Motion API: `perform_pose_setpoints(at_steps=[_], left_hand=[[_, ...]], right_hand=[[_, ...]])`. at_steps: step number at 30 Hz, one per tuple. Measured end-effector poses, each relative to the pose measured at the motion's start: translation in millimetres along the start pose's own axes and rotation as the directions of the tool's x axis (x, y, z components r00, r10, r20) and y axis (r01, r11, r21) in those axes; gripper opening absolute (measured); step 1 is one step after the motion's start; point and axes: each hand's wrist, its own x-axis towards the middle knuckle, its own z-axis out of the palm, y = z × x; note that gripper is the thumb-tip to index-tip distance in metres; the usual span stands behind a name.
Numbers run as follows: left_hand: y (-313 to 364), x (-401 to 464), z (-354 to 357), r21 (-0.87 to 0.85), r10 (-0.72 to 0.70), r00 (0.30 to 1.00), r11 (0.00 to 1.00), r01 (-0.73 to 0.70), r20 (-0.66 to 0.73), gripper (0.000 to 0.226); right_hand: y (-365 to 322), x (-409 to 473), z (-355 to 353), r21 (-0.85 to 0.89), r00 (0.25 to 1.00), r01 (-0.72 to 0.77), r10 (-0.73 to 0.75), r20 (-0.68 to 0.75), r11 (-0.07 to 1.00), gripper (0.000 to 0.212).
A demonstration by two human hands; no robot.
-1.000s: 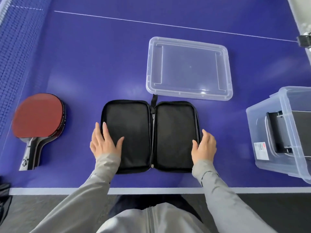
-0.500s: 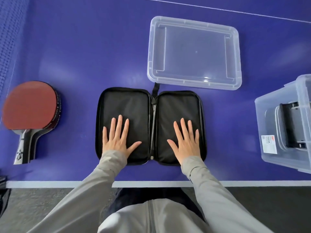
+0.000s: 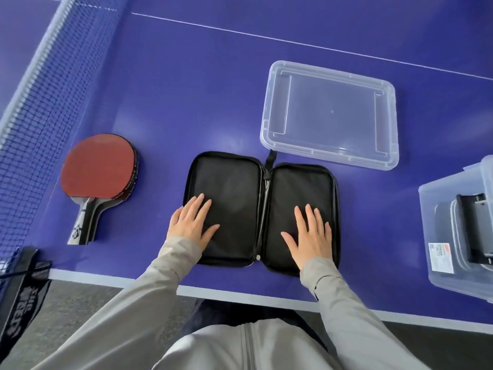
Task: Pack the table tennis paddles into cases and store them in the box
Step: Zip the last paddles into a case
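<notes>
I have the black case (image 3: 260, 212) unzipped and lying flat like a book near the front edge of the table (image 3: 186, 89), and both its halves show only bare lining. My left hand (image 3: 190, 222) lies flat on the left half with the fingers straight and a little spread, and my right hand (image 3: 310, 235) lies flat on the right half the same way; neither holds anything.

The paddles (image 3: 100, 177) sit stacked toward the table's left side, just short of the net (image 3: 34, 124), red rubber up and handles toward the front edge, well apart from the case. So this pair is not yet packed.

The clear box (image 3: 458, 228) stands at the right edge, its lid (image 3: 330, 113) off and lying behind the case, touching the case's strap. Something dark already sits inside the box; I judge it to be a case packed before, though I cannot tell for sure.

Left to do, as I see it: lay the paddles in the case, zip it, and put it in the box.
</notes>
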Motion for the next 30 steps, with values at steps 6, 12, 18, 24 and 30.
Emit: perform_pose_setpoints(at_steps=[6, 12, 18, 24, 30], left_hand=[[-82, -29, -31, -0.11, -0.323, 0.899, 0.947, 0.303, -0.295, 0.063], [-151, -36, -50, -0.274, -0.594, 0.722, 0.804, 0.528, -0.354, 0.074], [-180, -21, -49, -0.405, -0.703, 0.699, 0.682, 0.61, -0.132, 0.062], [-193, -15, -49, -0.515, -0.765, 0.64, 0.576, 0.635, -0.068, 0.044], [-196, -17, -50, -0.551, -0.79, 0.612, 0.518, 0.655, -0.015, 0.04]], right_hand=[[3, -7, -6, 0.028, 0.999, -0.015, 0.016, -0.046, 0.999, 0.069], [10, -15, -7, 0.02, 0.998, -0.042, 0.043, -0.04, 0.999, 0.069], [13, -19, -5, -0.01, 0.998, -0.063, 0.063, -0.022, 0.998, 0.067], [12, -16, -10, -0.029, 0.996, -0.077, 0.076, -0.034, 0.997, 0.065], [12, -16, -13, -0.042, 0.995, -0.096, 0.094, -0.043, 0.995, 0.064]])
